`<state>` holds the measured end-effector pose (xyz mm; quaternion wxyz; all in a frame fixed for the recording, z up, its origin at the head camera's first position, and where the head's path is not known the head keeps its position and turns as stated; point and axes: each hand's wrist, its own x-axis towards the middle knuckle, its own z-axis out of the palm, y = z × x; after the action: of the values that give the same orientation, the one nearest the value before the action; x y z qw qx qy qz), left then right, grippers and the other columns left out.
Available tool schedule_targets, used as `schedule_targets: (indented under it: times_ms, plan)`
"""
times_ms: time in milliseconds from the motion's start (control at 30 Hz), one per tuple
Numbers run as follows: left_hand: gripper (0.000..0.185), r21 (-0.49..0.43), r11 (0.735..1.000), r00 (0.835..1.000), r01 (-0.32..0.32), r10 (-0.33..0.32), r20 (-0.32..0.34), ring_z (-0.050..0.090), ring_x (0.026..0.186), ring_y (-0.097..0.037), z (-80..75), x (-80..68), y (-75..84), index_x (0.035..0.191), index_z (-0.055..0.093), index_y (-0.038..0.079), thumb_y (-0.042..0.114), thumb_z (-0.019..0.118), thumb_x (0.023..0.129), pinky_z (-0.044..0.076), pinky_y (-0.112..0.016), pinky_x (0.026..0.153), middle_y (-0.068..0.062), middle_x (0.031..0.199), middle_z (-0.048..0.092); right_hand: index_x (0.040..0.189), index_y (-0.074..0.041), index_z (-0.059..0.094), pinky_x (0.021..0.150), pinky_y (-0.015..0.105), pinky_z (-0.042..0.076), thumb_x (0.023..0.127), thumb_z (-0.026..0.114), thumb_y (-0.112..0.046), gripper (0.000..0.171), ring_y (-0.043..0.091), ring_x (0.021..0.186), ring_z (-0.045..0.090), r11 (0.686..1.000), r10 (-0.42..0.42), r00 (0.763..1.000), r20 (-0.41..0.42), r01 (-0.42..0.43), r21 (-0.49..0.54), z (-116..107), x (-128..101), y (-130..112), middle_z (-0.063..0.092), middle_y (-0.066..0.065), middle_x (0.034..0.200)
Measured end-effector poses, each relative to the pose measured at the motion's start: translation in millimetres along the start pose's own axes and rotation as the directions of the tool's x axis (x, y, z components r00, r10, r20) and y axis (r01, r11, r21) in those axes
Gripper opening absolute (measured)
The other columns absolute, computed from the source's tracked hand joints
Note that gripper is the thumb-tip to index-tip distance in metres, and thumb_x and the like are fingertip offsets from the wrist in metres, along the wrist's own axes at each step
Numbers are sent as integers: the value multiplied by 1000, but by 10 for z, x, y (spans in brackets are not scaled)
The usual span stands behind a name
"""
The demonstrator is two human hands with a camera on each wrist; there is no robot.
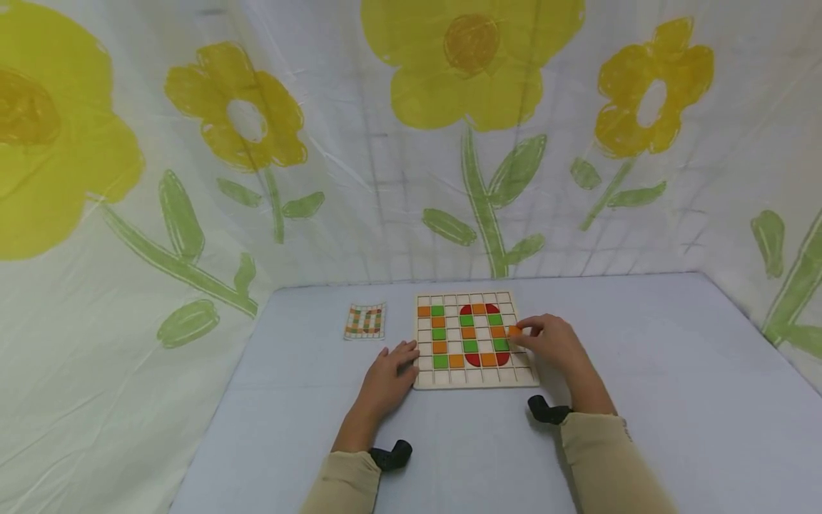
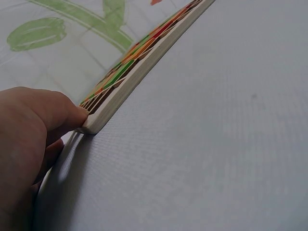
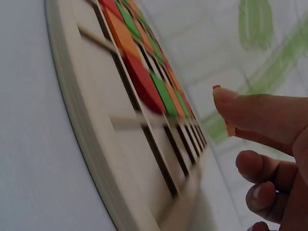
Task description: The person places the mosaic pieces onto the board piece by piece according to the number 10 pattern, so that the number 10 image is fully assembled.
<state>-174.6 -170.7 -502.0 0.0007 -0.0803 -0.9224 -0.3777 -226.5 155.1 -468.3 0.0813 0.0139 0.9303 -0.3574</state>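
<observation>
A wooden grid board (image 1: 475,381) lies on the table with orange, green and red tiles that form a 1 and a 0. Between thumb and fingertips, my right hand (image 1: 552,344) pinches an orange square tile (image 1: 514,331) at the board's right side, beside the 0. In the right wrist view the same tile (image 3: 231,128) shows edge-on, mostly covered by the thumb. My left hand (image 1: 388,377) touches the board's left edge, fingers loosely extended. Up close in the left wrist view, its thumb (image 2: 67,113) rests at the board's near corner.
Left of the board lies a small pattern card (image 1: 364,322) showing a similar 10 in a grid. A pale cloth covers the table (image 1: 462,450). Behind stands a white curtain (image 1: 359,214) printed with yellow flowers. Each wrist wears a black camera.
</observation>
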Motion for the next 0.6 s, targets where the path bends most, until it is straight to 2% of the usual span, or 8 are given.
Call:
schedule_targets:
  times_ms: [133,267,333,433,600]
  plan:
    - [36,-13,1000,1000,-2,2,9,40,143,-17,-14,-1,1,130,65,14,23,63,95,19,-44,125,6,147,52,113,-17,74,63,29,44,82,78,-36,36,20,83,52,991,-134,990,52,135,-23,310,-58,-431,61,3,91]
    - [35,-4,1000,1000,-26,26,12,41,142,-18,-20,-1,-25,130,65,14,23,63,95,20,-44,125,5,146,52,106,-19,76,61,28,42,80,81,-35,31,15,75,50,961,-259,960,103,267,-72,639,-116,-760,59,-2,83]
    - [35,2,999,999,-39,39,11,42,142,-18,-16,2,-38,129,66,14,22,63,95,21,-45,125,5,146,53,105,-18,77,60,28,42,79,82,-35,31,15,73,49,946,-295,947,126,308,-99,768,-134,-877,58,-3,81]
    - [34,5,999,999,-53,53,9,43,141,-19,-11,6,-47,128,67,13,22,63,95,22,-46,124,4,145,54,104,-19,76,63,30,46,80,81,-37,31,14,77,54,927,-318,937,141,339,-162,922,-129,-985,62,-4,86]
    - [35,4,999,999,-44,44,10,43,141,-18,-18,9,-40,129,66,14,23,63,95,22,-47,124,5,146,53,106,-20,77,76,38,53,81,79,-38,31,16,90,61,917,-306,944,120,326,-231,1052,-92,-1055,68,-3,99]
